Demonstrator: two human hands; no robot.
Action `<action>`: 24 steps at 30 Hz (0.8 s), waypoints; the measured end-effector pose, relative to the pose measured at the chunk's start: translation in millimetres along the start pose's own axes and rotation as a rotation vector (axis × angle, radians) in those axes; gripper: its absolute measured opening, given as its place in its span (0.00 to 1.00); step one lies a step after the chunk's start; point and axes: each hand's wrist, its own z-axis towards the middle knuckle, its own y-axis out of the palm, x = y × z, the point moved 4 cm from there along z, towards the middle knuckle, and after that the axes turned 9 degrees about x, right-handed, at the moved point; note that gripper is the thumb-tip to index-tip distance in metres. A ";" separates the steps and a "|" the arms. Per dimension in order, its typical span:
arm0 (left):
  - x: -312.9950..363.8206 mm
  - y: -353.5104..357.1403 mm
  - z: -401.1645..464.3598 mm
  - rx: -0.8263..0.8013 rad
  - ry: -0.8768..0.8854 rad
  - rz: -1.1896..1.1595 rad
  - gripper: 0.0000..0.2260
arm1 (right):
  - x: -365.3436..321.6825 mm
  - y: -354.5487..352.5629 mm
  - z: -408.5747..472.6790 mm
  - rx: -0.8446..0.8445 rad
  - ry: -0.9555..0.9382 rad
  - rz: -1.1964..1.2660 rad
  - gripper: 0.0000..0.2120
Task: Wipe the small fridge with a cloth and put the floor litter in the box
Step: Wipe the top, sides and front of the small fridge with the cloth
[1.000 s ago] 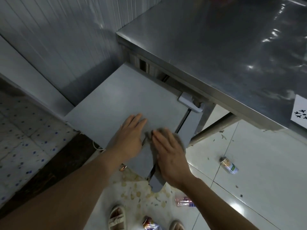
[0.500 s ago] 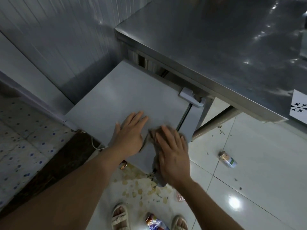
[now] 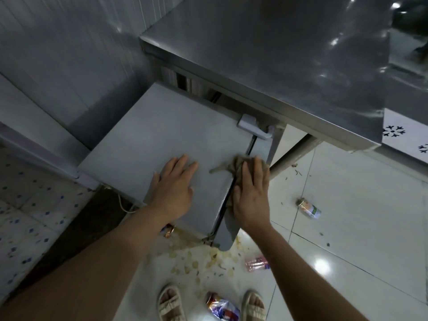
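- We see the small grey fridge [image 3: 162, 137] from above, tucked half under the steel worktable [image 3: 278, 54], its flat top facing us.
- Our left hand [image 3: 174, 189] lies palm down on the fridge top near its front edge, fingers straight and slightly spread, holding nothing.
- Our right hand [image 3: 251, 195] presses flat, fingers straight and close together, on the brown cloth [image 3: 234, 165], which sits bunched at the fridge's right edge, across the dark gap by the door [image 3: 228, 230].
- A thin tail of the cloth trails left across the fridge top, towards the left hand but not touching it.
- A white hinge cover [image 3: 251, 126] sits at the fridge's back right corner.
- On the white floor tiles in front of the fridge lie scattered chip crumbs [image 3: 203, 258], a pink wrapper [image 3: 257, 263] and a crumpled foil packet [image 3: 222, 305] between our two sandalled feet.
- A copper-coloured can [image 3: 168, 230] peeks out by the fridge's front left corner.
- Well to the right of the fridge lies a small bottle [image 3: 309, 207] on its side.
- No box shows in our view.
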 end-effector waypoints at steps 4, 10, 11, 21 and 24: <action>-3.3 -1.7 -17.5 0.001 0.119 0.004 0.27 | -29.6 -7.5 -77.5 -0.039 -0.059 0.000 0.27; -24.6 -3.1 -24.4 -0.084 0.165 0.080 0.27 | -8.2 -1.9 6.4 -0.083 -0.005 -0.088 0.28; -26.5 -2.6 -25.7 -0.078 0.155 0.083 0.27 | -5.2 0.3 21.6 -0.092 0.028 -0.112 0.28; -25.7 3.1 -30.4 -0.060 0.122 0.008 0.26 | -54.0 -1.0 -97.7 -0.020 0.039 -0.121 0.28; -26.1 2.5 -30.5 -0.053 0.117 -0.002 0.26 | -55.0 2.2 -109.9 0.018 -0.013 -0.149 0.29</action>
